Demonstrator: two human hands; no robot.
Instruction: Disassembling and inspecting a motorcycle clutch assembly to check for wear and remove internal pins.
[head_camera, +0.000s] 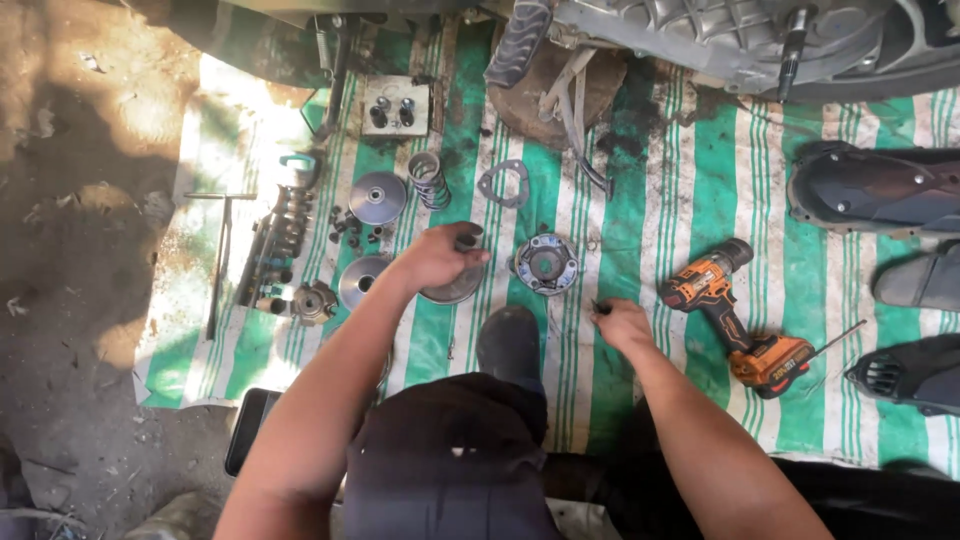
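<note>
The round metal disc (455, 285) is lying flat on the green-and-white striped mat (700, 190), near the middle of the view, and the left hand (440, 255) is resting on top of it with the fingers curled down over its upper edge, gripping a small dark part at the fingertips. The right hand (620, 322) is sitting at about four o'clock from the disc, well apart from it, closing around a small dark tool whose tip is poking out toward nine o'clock; what kind of tool it is cannot be told. Between the two hands, at about three o'clock from the disc, a round clutch-like hub (546, 263) is lying flat on the mat. A dark shoe toe (510, 340) is pointing up at six o'clock from that hub. An orange-and-black cordless drill (735, 320) is lying on its side at three o'clock from the right hand. At eleven o'clock from the disc a coil spring (428, 180) is standing beside a shiny pulley half (378, 197), and another pulley half (360, 278) is lying at nine o'clock, just beside the left forearm. A triangular gasket (503, 183) is lying at one o'clock. A T-handle wrench (220, 250) is lying along the far nine o'clock edge of the mat
</note>
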